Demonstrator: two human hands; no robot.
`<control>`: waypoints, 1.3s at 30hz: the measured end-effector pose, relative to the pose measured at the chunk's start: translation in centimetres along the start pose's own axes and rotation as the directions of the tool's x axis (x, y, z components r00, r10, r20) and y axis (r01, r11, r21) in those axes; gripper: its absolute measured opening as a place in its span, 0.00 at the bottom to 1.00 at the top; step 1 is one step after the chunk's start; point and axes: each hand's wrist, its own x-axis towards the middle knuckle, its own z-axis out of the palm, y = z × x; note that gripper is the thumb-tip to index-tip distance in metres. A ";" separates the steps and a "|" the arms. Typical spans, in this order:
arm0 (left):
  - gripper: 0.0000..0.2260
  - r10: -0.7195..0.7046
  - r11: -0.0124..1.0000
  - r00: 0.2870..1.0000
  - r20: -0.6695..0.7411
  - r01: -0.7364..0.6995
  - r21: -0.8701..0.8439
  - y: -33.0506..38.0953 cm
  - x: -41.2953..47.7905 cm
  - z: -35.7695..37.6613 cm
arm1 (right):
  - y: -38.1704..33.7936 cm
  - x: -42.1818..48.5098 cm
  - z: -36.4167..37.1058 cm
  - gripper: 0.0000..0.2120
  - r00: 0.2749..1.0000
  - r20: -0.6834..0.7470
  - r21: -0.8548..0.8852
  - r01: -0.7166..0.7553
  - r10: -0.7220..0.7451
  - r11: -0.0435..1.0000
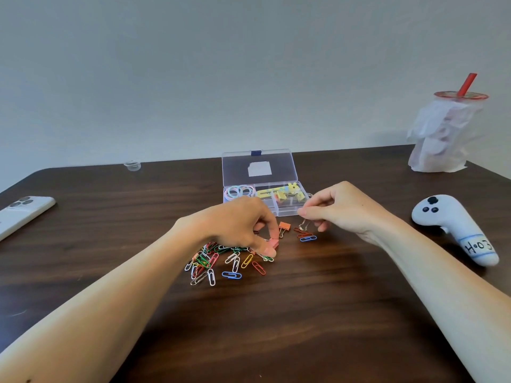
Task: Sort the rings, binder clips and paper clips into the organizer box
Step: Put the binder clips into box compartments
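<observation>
A clear organizer box (287, 212) lies open mid-table, its lid leaning back. Pastel rings (238, 191) fill its left compartment and yellow binder clips (279, 193) sit in the middle one. My left hand (237, 222) pinches a pink binder clip (273, 242) at the far edge of a pile of coloured paper clips (221, 261). An orange binder clip (284, 226) lies just beyond it. My right hand (337, 208) hovers by the box's front right corner, thumb and forefinger closed on a small wire clip (303, 223) above a few loose paper clips (307, 236).
A white phone (19, 215) lies at the left edge. A white game controller (453, 228) rests at the right. A bagged drink cup with a red straw (445, 134) stands at the back right. A small clear cap (132, 165) sits near the back edge.
</observation>
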 end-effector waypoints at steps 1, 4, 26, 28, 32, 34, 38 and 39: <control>0.10 0.005 1.000 1.000 0.000 -0.005 -0.004 0.0 0.0 0.0 | 0.2 0.1 -0.1 0.06 1.000 -0.006 0.017 -0.003 0.003 1.000; 0.08 0.013 0.999 1.000 -0.013 -0.013 -0.032 0.2 -0.1 0.1 | 0.7 0.5 -0.4 0.08 0.999 -0.032 0.106 -0.013 0.017 0.994; 0.04 -0.170 0.934 0.894 -0.415 0.012 -0.357 -1.3 2.2 -1.9 | -0.5 5.7 -0.4 0.01 0.998 -0.051 -0.127 -0.035 0.029 0.991; 0.03 -0.237 0.893 0.862 -0.448 0.013 -0.449 -1.4 3.1 -1.9 | -0.4 5.9 -0.4 0.01 1.000 -0.012 -0.135 -0.029 0.027 0.990; 0.06 -0.350 0.783 0.833 -0.429 0.010 -0.622 -1.3 4.7 -1.7 | -0.2 6.2 -1.1 0.01 1.000 0.023 -0.154 -0.006 0.010 0.988; 0.06 -0.393 0.732 0.814 -0.428 -0.005 -0.681 -1.2 5.4 -1.6 | -0.3 6.3 -1.5 0.02 1.000 -0.014 -0.082 0.017 -0.018 0.996; 0.07 -0.488 0.643 0.730 -0.478 -0.070 -0.762 -1.0 6.6 -0.8 | -0.5 5.9 -1.6 0.09 0.985 0.173 0.194 -0.018 -0.016 0.981; 0.08 -0.506 0.626 0.715 -0.482 -0.080 -0.776 -1.0 6.8 -0.5 | -0.5 5.8 -1.5 0.09 0.974 0.224 0.215 -0.031 -0.019 0.976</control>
